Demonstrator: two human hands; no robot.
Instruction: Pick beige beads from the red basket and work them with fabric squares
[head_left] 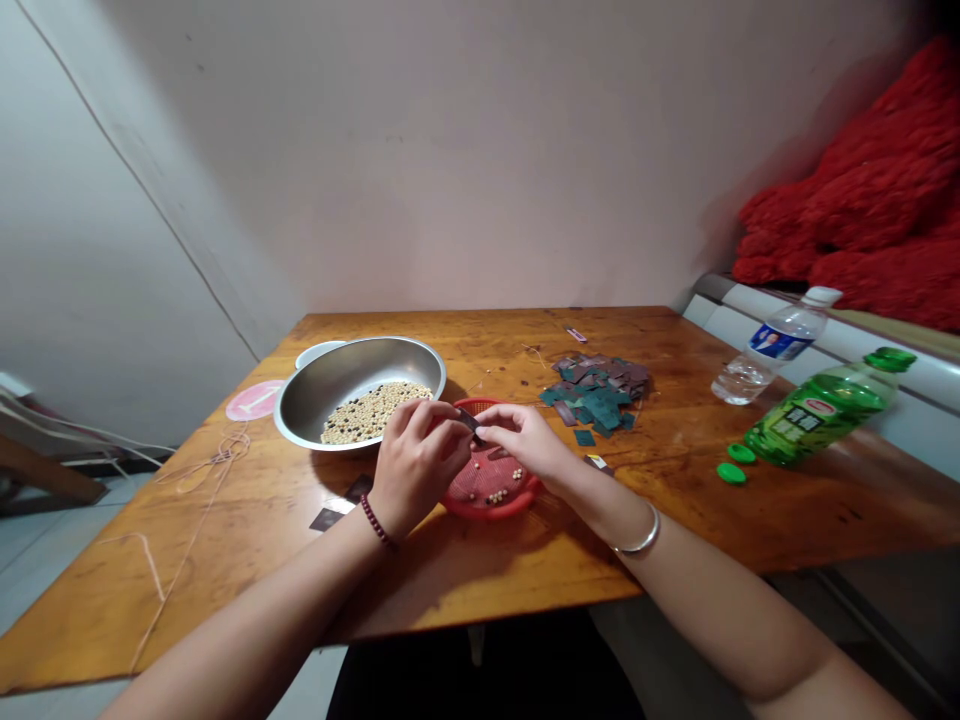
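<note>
Above a red plastic basket (pixel 491 505), my left hand (pixel 420 460) and my right hand (pixel 521 435) meet with fingers pinched on a small dark piece (pixel 471 422). Several light beads lie in the basket. To the left, a tilted steel bowl (pixel 307 400) holds many pale and dark beads (pixel 367 412). A pile of green and brown square pieces (pixel 600 390) lies right of the basket. Dark flat pieces (pixel 328 518) rest beside my left wrist.
A clear water bottle (pixel 772 345) and a green bottle (pixel 825 410) stand at the right, near two green caps (pixel 731 473). Loose string (pixel 217 460) and a pink disc (pixel 251 401) lie at the left. Red material (pixel 870 200) is piled at the back right.
</note>
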